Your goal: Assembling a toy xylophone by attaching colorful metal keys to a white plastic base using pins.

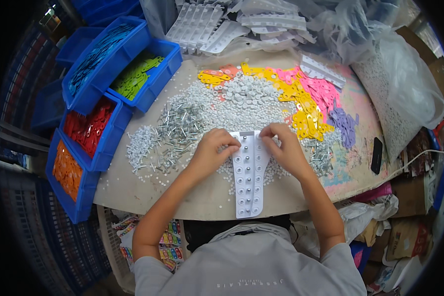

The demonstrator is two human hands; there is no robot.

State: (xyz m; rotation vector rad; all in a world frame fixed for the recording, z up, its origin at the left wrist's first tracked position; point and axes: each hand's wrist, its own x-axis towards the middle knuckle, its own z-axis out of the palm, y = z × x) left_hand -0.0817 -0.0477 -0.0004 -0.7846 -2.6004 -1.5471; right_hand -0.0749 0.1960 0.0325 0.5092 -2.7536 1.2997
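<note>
Your left hand (pixel 209 150) and right hand (pixel 281 145) pinch small parts at the white tray's (pixel 248 190) top rows, fingers together; I judge you're filling holes, lower rows next.

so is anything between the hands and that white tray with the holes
Nothing visible. The left hand and right hand both rest on the top end of the white tray, fingertips touching it. Loose white discs and metal pins lie around it, not in between.
</note>
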